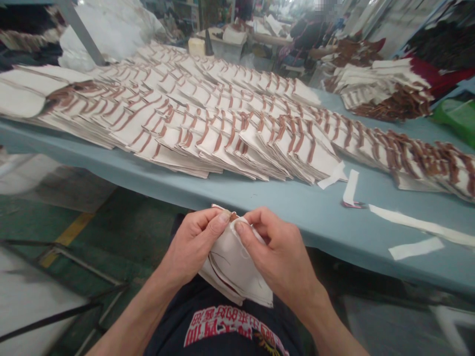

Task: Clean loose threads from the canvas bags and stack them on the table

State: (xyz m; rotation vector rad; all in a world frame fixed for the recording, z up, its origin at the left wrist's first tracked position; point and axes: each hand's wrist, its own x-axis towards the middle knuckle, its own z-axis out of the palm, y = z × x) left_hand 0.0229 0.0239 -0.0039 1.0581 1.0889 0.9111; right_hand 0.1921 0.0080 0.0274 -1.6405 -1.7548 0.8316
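Note:
Both hands pinch the upper edge of a white fabric piece (237,267) with brown trim, held just off the table's front edge and above my dark clothing. My left hand (198,242) grips its top left part between thumb and fingers. Close beside it, my right hand (278,244) presses a thumb onto the cloth's top, fingers curled behind. A bit of brown shows between the two thumbs. The piece hangs down in layers, with loose dark threads on its face. What the curled fingers touch behind the cloth is hidden.
Overlapping rows of similar white and brown fabric pieces (208,133) cover much of the blue table (178,185). White strips (415,247) and a small dark tool (354,203) lie at right. Further back are a fabric stack (386,89) and a green bag (454,118). A metal frame (85,296) stands lower left.

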